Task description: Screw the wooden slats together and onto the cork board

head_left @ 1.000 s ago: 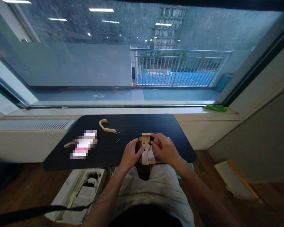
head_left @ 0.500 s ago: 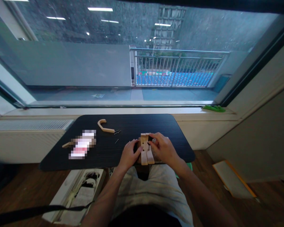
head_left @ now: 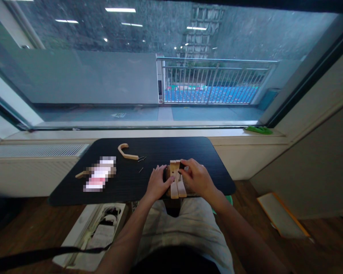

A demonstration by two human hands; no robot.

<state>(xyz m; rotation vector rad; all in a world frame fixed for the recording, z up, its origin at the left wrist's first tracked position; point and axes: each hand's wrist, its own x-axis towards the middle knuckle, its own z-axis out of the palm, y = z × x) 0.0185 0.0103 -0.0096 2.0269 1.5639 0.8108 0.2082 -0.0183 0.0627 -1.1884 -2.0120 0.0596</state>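
Left hand (head_left: 159, 183) is clamped on the left side of two pale wood strips (head_left: 174, 189), thumb on top and fingers down the side. Right hand (head_left: 198, 176) has its thumb and fingertips together on one small dark thing (head_left: 180, 172); what it is, I cannot tell. The strips lie side by side at the near edge of the table (head_left: 160, 148), right of its middle, over something brown (head_left: 168, 172) that the two hands partly hide.

One wood hook (head_left: 128, 156) lies toward the table's far edge, left of its middle. A few screws sit by the hook's end, too bunched to count surely, and one more screw (head_left: 141, 170) lies apart, nearer the table's middle. On the table's left end, a pixelated patch (head_left: 100, 177) covers most of one wood stick (head_left: 80, 175).

Around the table: one window sill (head_left: 160, 133) beyond its far edge, with one green cloth (head_left: 258, 130) on it past the table's right end; one radiator (head_left: 37, 169) to the left; one white box (head_left: 74, 236) below the near left edge, crossed by a black strap (head_left: 45, 252); one board (head_left: 282, 216) on the floor, right of the table.
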